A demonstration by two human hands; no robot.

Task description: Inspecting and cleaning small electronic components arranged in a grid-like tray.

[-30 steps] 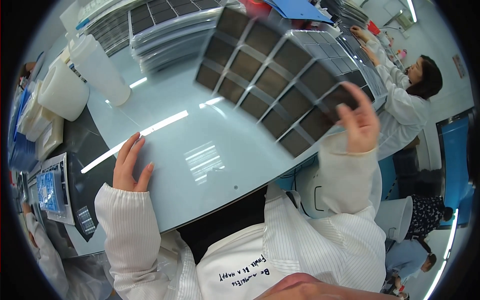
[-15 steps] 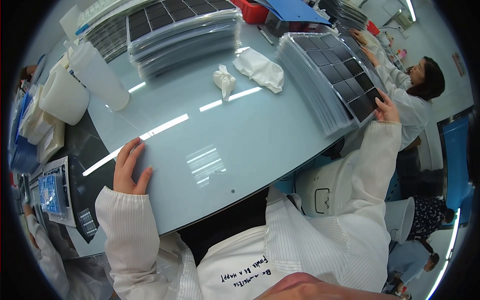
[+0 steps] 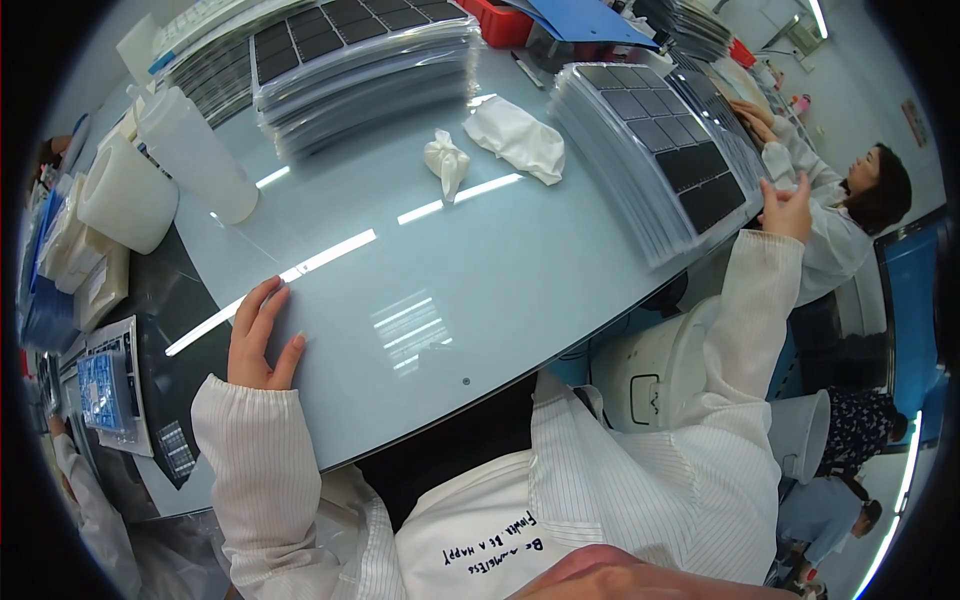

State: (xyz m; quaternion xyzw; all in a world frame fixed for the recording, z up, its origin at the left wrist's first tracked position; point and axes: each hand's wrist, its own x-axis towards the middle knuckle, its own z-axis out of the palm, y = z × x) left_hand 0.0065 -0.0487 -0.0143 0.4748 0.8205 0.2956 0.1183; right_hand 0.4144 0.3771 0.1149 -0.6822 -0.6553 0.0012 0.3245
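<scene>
My left hand (image 3: 262,335) rests on the pale glass-topped table (image 3: 520,290), fingers spread and nothing held. At the right, my right hand (image 3: 787,210) is raised just beside the near right corner of a stack of clear plastic trays (image 3: 625,165). Its fingers are apart, with nothing visible between them; some are partly hidden behind the hand. Dark rectangular pieces (image 3: 698,165) fill the top tray in a grid. A crumpled white cloth (image 3: 515,138) and a smaller knotted white wad (image 3: 447,163) lie left of that stack.
Another tall stack of trays (image 3: 370,85) stands at the back. A translucent bottle (image 3: 195,150) and a white roll (image 3: 128,192) are at the left. A blue folder (image 3: 585,22) lies at the back by a red bin (image 3: 500,22). A co-worker (image 3: 835,205) handles items beyond the right-hand stack.
My right hand has come off the corner of the tray stack, and its fingers have spread. The co-worker has shifted slightly. My left hand has stayed in place.
</scene>
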